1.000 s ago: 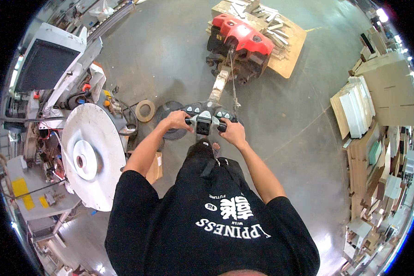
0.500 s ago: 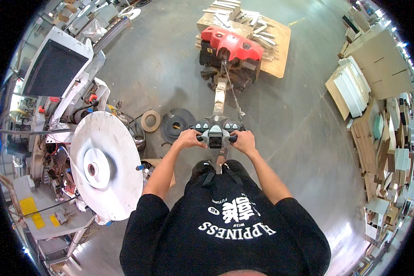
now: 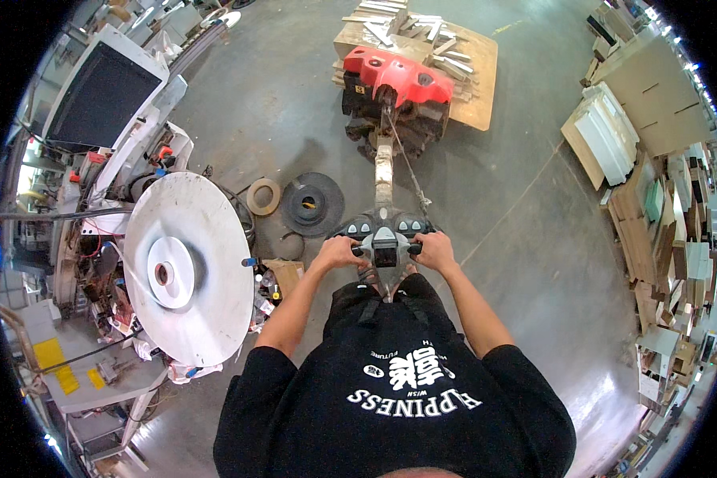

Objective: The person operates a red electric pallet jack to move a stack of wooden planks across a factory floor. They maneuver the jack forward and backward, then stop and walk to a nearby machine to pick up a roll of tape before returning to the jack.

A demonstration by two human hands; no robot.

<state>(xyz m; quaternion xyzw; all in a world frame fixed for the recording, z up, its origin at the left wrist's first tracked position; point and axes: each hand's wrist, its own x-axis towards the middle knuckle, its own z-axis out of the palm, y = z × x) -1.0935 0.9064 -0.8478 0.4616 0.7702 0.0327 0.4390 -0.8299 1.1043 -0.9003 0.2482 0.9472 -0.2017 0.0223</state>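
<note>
Both my hands are on the control handle (image 3: pixel 384 235) of a powered pallet truck. My left hand (image 3: pixel 339 252) is wrapped round the left grip, and my right hand (image 3: pixel 434 250) closes on the right grip. Between them sits a small dark display (image 3: pixel 385 255) in a grey housing with buttons above it. A worn shaft (image 3: pixel 383 171) runs from the handle to the truck's red cover (image 3: pixel 398 76). A cable hangs along the shaft's right side. Beyond the cover, stacked boards and loose strips (image 3: pixel 382 36) lie over a wooden panel (image 3: pixel 474 95).
On the left stands a machine with a large white disc (image 3: pixel 188 271) and a dark monitor (image 3: pixel 107 94). Coiled edging rolls (image 3: pixel 312 204) lie on the floor beside it. Stacked panels (image 3: pixel 605 139) and leaning boards (image 3: pixel 637 239) line the right side.
The handle and both hands have come closer to my body and slightly right. The floor rolls and the white disc have shifted in view. My grip is unchanged.
</note>
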